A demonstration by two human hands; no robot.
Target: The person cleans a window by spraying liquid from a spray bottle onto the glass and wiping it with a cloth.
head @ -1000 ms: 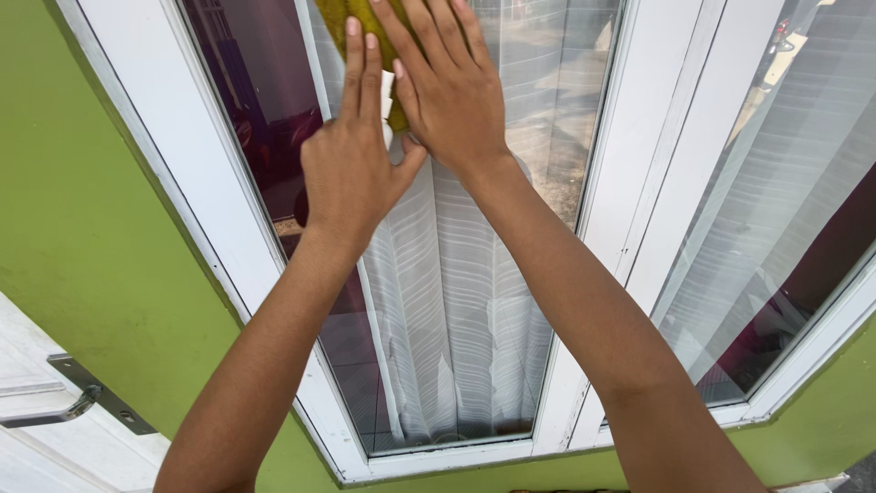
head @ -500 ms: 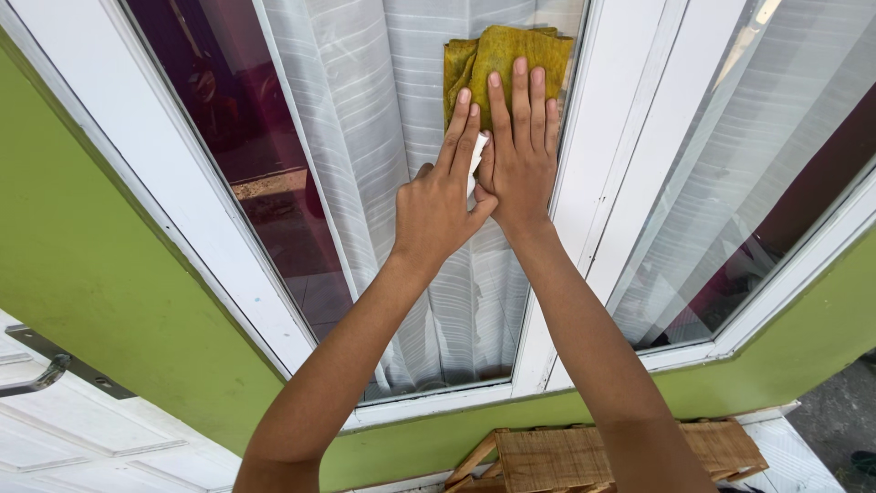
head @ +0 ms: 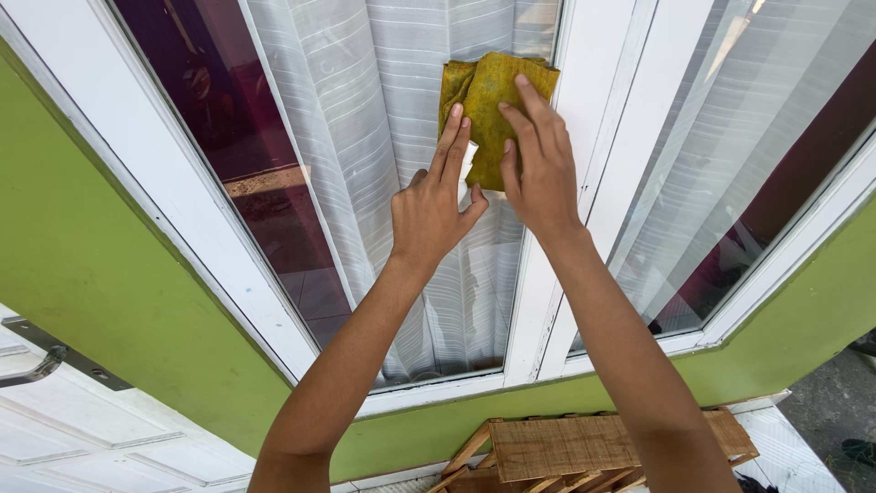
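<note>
Both hands press a yellow-green cloth [head: 488,114] flat against the window pane [head: 383,137], near its right frame. Right hand [head: 540,164] fingers spread on the cloth; left hand [head: 433,205] fingers extended (perhaps pinching something white). Lower glass appears still unwiped.

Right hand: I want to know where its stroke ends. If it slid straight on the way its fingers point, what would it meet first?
The right hand points up across the yellow-green cloth. Past the cloth's top edge comes bare window glass; the white frame runs close beside it, so it may graze that.
</note>
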